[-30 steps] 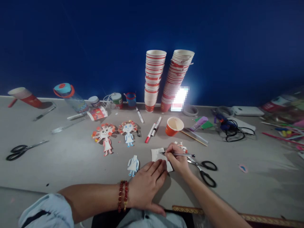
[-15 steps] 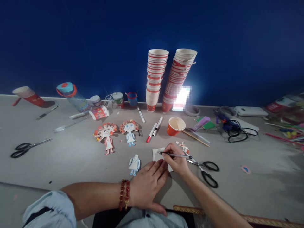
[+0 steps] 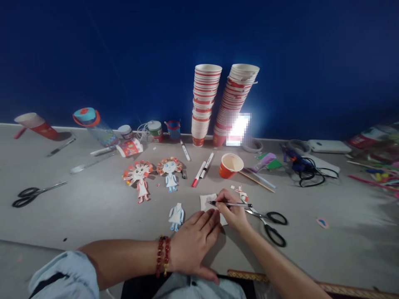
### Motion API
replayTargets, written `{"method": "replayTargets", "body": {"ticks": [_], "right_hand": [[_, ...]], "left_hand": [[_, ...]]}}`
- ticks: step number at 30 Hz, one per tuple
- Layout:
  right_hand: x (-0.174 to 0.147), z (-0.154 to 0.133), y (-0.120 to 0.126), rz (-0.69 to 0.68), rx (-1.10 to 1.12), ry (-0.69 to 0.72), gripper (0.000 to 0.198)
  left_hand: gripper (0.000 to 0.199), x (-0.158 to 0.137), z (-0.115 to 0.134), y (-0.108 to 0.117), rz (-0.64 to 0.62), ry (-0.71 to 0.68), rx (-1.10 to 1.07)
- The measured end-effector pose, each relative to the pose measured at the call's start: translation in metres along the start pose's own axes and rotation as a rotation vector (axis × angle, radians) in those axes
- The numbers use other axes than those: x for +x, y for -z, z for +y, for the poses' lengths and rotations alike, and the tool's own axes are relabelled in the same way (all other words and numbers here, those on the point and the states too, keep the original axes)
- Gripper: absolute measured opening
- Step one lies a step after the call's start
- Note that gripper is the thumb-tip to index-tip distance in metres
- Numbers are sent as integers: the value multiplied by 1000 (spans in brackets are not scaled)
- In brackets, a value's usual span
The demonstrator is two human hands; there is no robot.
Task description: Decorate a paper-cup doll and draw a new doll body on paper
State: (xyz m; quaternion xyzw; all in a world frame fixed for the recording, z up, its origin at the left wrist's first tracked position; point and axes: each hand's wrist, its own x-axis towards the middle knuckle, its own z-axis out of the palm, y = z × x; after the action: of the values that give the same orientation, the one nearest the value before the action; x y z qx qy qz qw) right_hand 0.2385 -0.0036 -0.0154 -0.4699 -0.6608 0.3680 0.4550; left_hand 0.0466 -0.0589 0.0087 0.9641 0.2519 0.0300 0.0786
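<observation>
My right hand (image 3: 232, 211) is closed around a pen (image 3: 233, 204), its tip over a piece of white paper (image 3: 206, 200) with faint lines on it. Part of the paper is hidden beneath both hands. My left hand (image 3: 198, 238) lies flat with its fingers stretched across the paper's near edge. Left of it is a headless paper doll body (image 3: 176, 216) with blue outlines. Farther back lie two whole paper dolls, a red one (image 3: 142, 182) and a blue one (image 3: 170, 174). Black-handled scissors (image 3: 269, 222) rest right of my right hand.
Two tall stacks of paper cups (image 3: 204, 104) stand at the back beside a bright blurred screen (image 3: 238, 129). A cut-down cup (image 3: 230, 166) and markers (image 3: 199, 173) lie ahead. More scissors (image 3: 31, 195) and a bottle (image 3: 93, 124) are left; cables (image 3: 304, 166) are right.
The pen has shifted slightly to the right and down over the paper, with my right hand. My left hand stays in place.
</observation>
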Motion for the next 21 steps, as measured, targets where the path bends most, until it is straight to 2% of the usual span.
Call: {"method": "replayTargets", "body": {"ticks": [21], "right_hand": [[1, 0, -4, -72, -142, 24, 10]], "left_hand": [[106, 1, 0, -1, 5, 0, 17]]}}
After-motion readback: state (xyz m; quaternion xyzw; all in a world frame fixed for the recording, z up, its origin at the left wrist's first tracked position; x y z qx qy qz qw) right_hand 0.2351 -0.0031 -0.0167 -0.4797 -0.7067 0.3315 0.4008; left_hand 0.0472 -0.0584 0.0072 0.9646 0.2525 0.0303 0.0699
